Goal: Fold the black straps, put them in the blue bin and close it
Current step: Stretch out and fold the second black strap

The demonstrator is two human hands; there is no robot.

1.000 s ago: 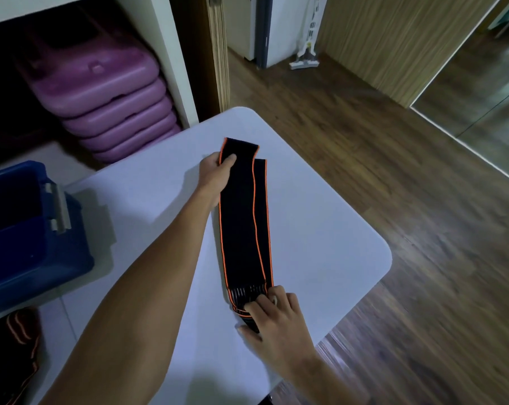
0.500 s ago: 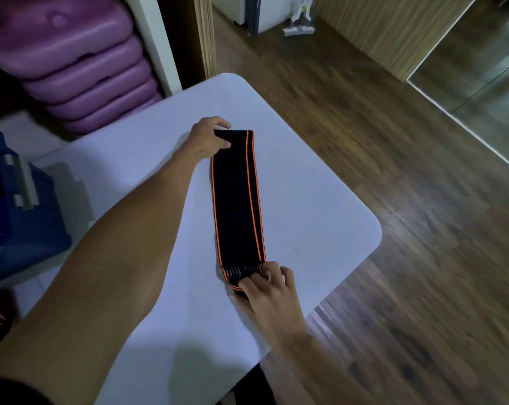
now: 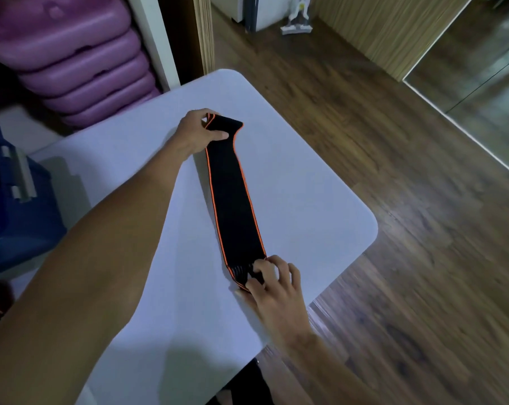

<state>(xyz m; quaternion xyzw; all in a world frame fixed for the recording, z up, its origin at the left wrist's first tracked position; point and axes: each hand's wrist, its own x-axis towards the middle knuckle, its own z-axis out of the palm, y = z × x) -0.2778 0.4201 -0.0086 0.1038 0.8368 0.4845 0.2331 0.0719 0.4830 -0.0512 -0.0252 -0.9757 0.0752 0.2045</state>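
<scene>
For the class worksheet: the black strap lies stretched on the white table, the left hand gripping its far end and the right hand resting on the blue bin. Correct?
No. In the head view the right hand presses the near end of the black strap on the white table; the blue bin stands untouched. The left hand does grip the far end.

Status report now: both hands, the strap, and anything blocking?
Left hand grips far end of black strap. Right hand pinches near end. Strap flat on white table. Blue bin at left, nothing blocking.
</scene>
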